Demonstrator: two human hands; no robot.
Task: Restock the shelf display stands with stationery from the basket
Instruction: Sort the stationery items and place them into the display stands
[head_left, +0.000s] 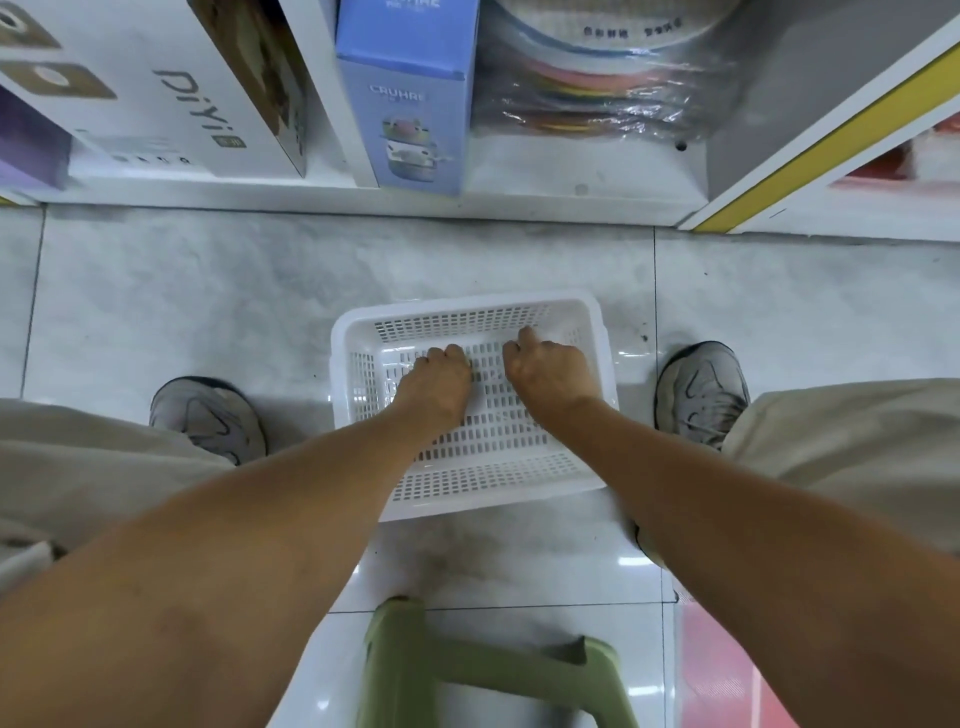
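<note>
**Both hands down in the white basket**

While you sit over the tiled floor, your left hand (439, 376) and right hand (545, 371) reach into the white slotted basket (467, 499), which stands between your two grey shoes. Both hands have their fingers curled under; whether they hold anything, I cannot tell, and no stationery shows on the bare basket floor. Beyond the basket, the bottom shelf (519, 200) carries a blue box (410, 104) and a white box (171, 93). A green stool (467, 670) sits below you.
</note>
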